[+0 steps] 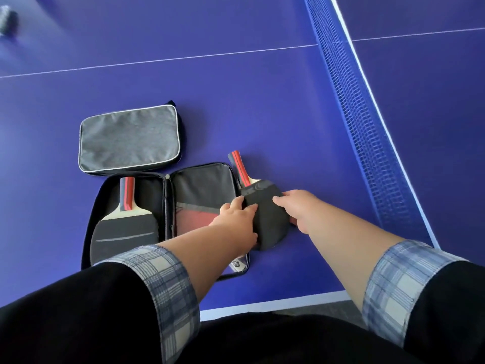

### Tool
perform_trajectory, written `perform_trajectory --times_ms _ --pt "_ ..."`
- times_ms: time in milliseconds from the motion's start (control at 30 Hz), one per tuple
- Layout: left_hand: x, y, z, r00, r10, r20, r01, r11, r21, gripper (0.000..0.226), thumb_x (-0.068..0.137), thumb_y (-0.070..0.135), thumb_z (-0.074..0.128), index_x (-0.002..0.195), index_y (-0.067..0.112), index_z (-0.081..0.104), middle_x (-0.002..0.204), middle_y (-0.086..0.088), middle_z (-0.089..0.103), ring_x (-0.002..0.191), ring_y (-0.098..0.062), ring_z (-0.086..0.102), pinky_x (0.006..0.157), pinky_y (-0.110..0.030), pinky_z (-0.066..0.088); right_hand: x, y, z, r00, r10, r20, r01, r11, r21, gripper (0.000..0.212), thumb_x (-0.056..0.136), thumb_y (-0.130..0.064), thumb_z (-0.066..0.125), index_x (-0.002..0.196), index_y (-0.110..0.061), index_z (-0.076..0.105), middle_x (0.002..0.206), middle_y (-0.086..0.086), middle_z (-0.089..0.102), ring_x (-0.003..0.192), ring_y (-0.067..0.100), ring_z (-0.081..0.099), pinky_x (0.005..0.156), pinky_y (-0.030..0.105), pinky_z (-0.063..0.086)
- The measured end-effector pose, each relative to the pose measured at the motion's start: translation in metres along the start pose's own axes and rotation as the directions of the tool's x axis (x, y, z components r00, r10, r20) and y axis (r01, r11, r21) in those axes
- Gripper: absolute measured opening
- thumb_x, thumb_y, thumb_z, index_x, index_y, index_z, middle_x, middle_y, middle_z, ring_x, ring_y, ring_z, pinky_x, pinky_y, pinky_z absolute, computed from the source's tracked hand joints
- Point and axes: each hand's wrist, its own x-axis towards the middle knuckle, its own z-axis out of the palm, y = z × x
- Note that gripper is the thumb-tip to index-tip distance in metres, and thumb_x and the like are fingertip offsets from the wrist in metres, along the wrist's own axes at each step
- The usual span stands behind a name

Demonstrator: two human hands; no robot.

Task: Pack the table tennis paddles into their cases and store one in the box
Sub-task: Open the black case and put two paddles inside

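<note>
An open black case [202,185] lies flat on the blue table. In its left half rests a black-faced paddle [126,229] with a red and grey handle. A second black paddle [267,214] sits at the case's right edge, handle pointing away from me. My left hand [236,222] grips the second paddle's left rim and my right hand [299,208] holds its right rim. A red pocket shows in the case's right half, partly hidden by my left hand. A zipped grey case [128,140] lies behind the open one. No box is in view.
The blue net [362,114] with its white top band runs diagonally on the right. The table's near white edge [275,303] is just in front of me. A blurred grey object [8,22] sits at the far left corner.
</note>
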Motion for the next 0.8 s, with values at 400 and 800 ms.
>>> perform_trajectory --times_ms 400,800 --pt "0.002 0.018 -0.021 0.964 -0.148 -0.222 -0.03 0.768 -0.64 0.039 0.094 0.038 0.054 0.132 0.029 0.051 0.098 0.012 0.069 0.084 -0.019 0.068 0.074 -0.034 0.055 -0.029 0.007 -0.073 0.994 -0.092 -0.053 0.105 0.925 0.364 0.014 0.099 -0.025 0.058 0.108 -0.02 0.067 0.108 0.004 0.076 0.102 0.023 0.072 0.079 0.042 0.061" --pt "-0.055 -0.144 -0.036 0.877 -0.381 -0.292 -0.005 0.601 -0.799 0.029 0.093 0.033 0.062 0.12 0.024 0.065 0.099 0.003 0.074 0.088 -0.023 0.072 0.084 -0.043 0.059 -0.074 -0.038 0.087 0.979 -0.2 0.03 0.177 0.921 0.346 0.014 0.097 -0.021 0.061 0.109 -0.02 0.068 0.109 0.003 0.076 0.099 0.021 0.073 0.074 0.036 0.059"
